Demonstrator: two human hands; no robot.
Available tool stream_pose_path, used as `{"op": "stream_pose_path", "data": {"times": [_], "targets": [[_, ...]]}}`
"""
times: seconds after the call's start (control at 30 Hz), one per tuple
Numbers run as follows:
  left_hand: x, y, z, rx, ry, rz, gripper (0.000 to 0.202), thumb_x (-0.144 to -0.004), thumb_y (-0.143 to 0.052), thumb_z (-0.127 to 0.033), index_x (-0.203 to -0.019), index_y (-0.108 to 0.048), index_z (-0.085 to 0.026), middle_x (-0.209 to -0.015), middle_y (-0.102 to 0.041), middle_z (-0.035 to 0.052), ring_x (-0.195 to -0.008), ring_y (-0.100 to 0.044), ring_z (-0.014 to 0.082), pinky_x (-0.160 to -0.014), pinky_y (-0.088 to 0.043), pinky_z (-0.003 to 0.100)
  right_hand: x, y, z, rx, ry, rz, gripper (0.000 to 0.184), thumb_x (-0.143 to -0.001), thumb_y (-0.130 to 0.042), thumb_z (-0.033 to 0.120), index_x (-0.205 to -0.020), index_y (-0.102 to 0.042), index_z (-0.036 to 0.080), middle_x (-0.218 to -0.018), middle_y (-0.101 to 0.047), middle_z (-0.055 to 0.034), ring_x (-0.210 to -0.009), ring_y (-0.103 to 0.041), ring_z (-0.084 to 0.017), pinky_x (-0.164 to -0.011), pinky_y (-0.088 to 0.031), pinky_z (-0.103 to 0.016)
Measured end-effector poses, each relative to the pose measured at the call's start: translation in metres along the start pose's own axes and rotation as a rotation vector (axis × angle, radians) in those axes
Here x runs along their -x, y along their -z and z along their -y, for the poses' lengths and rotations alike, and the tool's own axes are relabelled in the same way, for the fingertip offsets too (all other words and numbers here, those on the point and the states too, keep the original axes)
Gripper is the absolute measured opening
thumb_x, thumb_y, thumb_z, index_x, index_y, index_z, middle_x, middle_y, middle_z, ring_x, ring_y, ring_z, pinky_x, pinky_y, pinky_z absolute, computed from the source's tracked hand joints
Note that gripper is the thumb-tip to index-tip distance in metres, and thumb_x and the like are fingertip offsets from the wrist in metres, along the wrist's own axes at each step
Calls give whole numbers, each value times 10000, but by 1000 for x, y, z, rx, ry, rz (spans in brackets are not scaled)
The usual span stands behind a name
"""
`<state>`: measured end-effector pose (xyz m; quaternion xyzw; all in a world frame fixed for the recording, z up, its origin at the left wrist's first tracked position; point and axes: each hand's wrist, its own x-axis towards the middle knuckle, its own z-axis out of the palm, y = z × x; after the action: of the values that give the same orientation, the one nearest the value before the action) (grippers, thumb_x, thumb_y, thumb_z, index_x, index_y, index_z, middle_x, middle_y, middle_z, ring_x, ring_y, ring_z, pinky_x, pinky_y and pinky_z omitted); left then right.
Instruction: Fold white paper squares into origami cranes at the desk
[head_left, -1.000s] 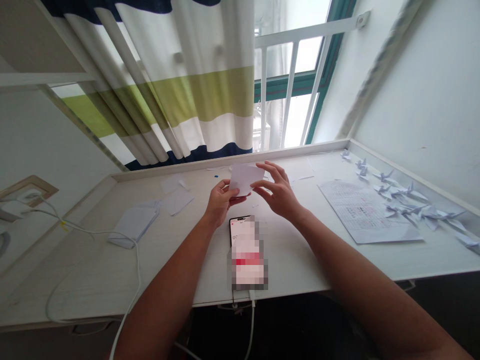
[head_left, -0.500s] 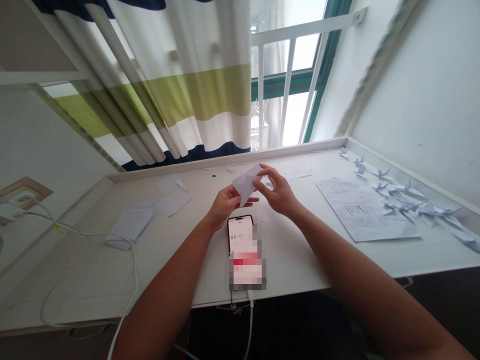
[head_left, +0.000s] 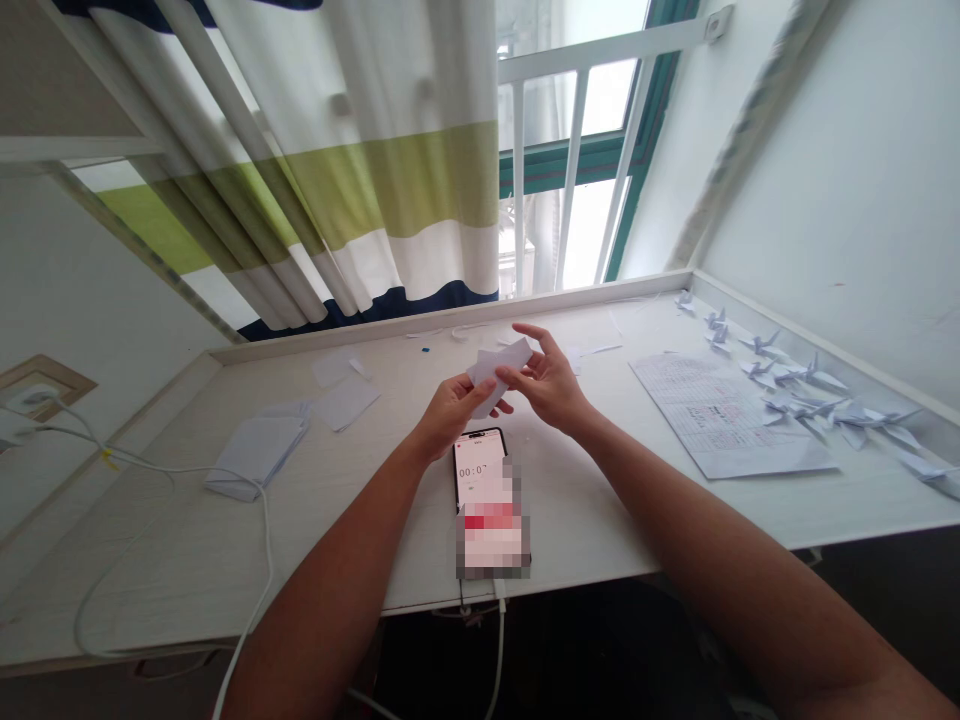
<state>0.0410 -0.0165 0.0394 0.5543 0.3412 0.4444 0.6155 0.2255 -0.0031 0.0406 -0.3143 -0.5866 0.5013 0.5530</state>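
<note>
A small folded sheet of white paper (head_left: 504, 368) is held up above the desk between my two hands. My left hand (head_left: 454, 408) pinches its lower left side, thumb on top and fingers behind. My right hand (head_left: 553, 378) grips the right side between thumb and fingers, with the index finger raised past the upper edge. Just below the hands lies a phone (head_left: 480, 470) with a timer on its screen; part of the screen is pixelated.
Folded paper cranes (head_left: 810, 400) line the right edge of the desk (head_left: 600, 500), beside a printed sheet (head_left: 727, 420). At left lie a stack of white paper (head_left: 255, 455), loose sheets (head_left: 346, 402) and a white cable (head_left: 270, 540). A curtain (head_left: 390, 180) hangs behind.
The paper has gone from a pointed, diamond-like shape to a narrower one with a flap turned over. My left thumb has moved onto its front, and my right fingers have shifted along it.
</note>
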Motion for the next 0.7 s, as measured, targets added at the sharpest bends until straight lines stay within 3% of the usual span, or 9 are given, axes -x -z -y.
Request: {"op": "stream_pose_path", "data": {"times": [0.17, 0.33, 0.5, 0.7], "targets": [[-1, 1, 6, -9, -19, 48, 345, -839, -836, -411, -1061, -773, -154, -1053, -795, 113, -723, -701, 174, -733, -515, 334, 0, -1, 2, -25, -8, -15, 761, -741, -912, 490, -1365, -534, 275, -915, -747, -15, -734, -696, -195, -669, -612, -356], [-3, 4, 7, 0, -60, -18, 304, -789, -881, -322, -1010, -765, -149, -962, -783, 83, -694, -644, 135, -699, -482, 302, 0, -2, 5, -69, 13, 14, 584, -797, -874, 481, -1258, -597, 255, -929, -747, -23, -766, -694, -188, -732, -611, -375], [-2, 4, 4, -20, -29, 4, 358, -736, -913, -274, -1055, -779, -185, -980, -786, 68, -789, -657, 155, -711, -485, 283, 0, -2, 4, -69, 0, -23, 691, -753, -909, 471, -1310, -563, 254, -868, -751, -10, -744, -698, -197, -703, -611, -380], [0, 2, 6, -2, 16, 79, 391, -890, -779, -474, -1145, -771, -178, -1076, -790, 117, -822, -682, 178, -760, -513, 318, 2, -4, 6, -1, -14, -73, 730, -700, -946, 450, -1296, -580, 242, -748, -671, 38, -628, -646, -165, -577, -561, -313]]}}
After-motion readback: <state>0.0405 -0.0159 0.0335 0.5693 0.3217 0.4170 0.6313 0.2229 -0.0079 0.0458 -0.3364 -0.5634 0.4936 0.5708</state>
